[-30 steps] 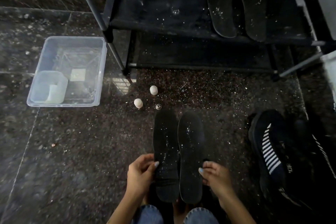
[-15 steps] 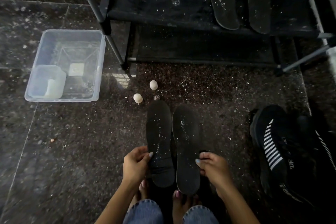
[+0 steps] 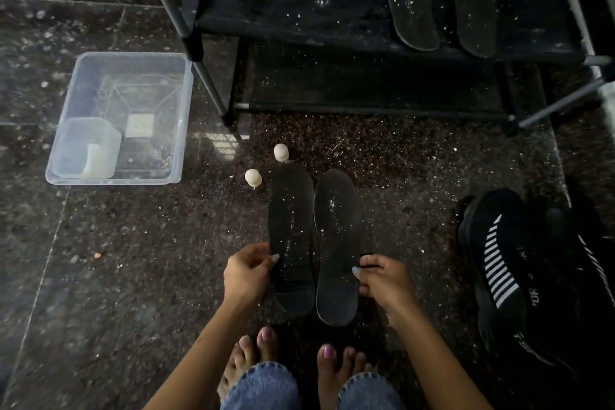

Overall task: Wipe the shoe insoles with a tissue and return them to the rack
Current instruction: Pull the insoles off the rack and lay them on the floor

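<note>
Two black insoles speckled with white dust lie side by side, toes pointing toward the rack. My left hand [image 3: 248, 271] pinches the left insole [image 3: 291, 226] at its outer edge near the heel. My right hand [image 3: 382, 280] pinches the right insole [image 3: 337, 236] at its outer edge. Two more dusty black insoles [image 3: 409, 0] [image 3: 472, 7] lie on the upper shelf of the black shoe rack [image 3: 299, 3] at the top. Two small white tissue balls [image 3: 253, 177] [image 3: 281, 152] sit on the dark floor just beyond the left insole's toe.
A clear plastic tub [image 3: 123, 116] holding a smaller clear container [image 3: 88, 148] stands on the floor at left. Black sneakers with white stripes [image 3: 499, 260] lie at right. My bare feet [image 3: 263, 353] are just below the insoles. White crumbs litter the floor.
Both insoles have slid forward toward the rack, still held by my hands. The left insole's toe now covers the small object that lay beside the tissue balls. My feet have come into view.
</note>
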The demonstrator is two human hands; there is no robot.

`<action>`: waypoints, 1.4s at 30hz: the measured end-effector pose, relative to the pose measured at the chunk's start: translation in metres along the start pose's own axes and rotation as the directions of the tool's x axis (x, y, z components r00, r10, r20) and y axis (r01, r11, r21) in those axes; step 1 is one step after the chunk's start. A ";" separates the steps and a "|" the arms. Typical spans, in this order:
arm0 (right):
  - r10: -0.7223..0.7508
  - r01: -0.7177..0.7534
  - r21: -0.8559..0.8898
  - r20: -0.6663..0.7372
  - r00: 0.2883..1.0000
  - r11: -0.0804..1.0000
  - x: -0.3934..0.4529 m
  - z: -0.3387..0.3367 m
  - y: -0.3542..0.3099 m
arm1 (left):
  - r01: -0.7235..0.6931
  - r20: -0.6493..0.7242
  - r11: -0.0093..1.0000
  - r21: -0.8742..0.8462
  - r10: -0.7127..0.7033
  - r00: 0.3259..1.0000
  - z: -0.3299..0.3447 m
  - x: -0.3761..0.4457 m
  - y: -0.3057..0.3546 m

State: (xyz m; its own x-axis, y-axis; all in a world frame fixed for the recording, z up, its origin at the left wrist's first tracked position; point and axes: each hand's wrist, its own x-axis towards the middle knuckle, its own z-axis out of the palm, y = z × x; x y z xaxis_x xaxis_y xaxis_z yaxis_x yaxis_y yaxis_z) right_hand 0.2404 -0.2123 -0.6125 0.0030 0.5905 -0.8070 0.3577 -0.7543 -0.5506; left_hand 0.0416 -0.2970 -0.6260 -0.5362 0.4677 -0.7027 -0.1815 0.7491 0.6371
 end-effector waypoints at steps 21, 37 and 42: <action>-0.343 0.213 -0.525 -0.162 0.925 0.824 -0.017 -0.003 -0.016 | -0.191 -0.147 0.881 0.432 0.278 0.949 -0.002 -0.017 0.016; -0.685 0.702 -0.670 0.394 0.613 0.242 0.063 0.126 -0.175 | -0.300 -0.133 0.775 0.557 0.439 0.888 -0.012 0.064 0.115; -0.698 0.706 -0.694 0.436 0.568 0.141 0.071 0.146 -0.190 | -0.311 -0.146 0.802 0.510 0.437 0.888 -0.008 0.073 0.129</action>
State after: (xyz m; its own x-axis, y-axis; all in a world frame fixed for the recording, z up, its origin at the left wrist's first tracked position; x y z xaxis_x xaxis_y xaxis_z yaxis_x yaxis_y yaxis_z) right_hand 0.0367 -0.0693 -0.5965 -0.6552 0.7366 -0.1675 0.7005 0.5095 -0.4996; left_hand -0.0281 -0.1702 -0.5927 -0.6757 0.6737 -0.2992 0.4416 0.6950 0.5675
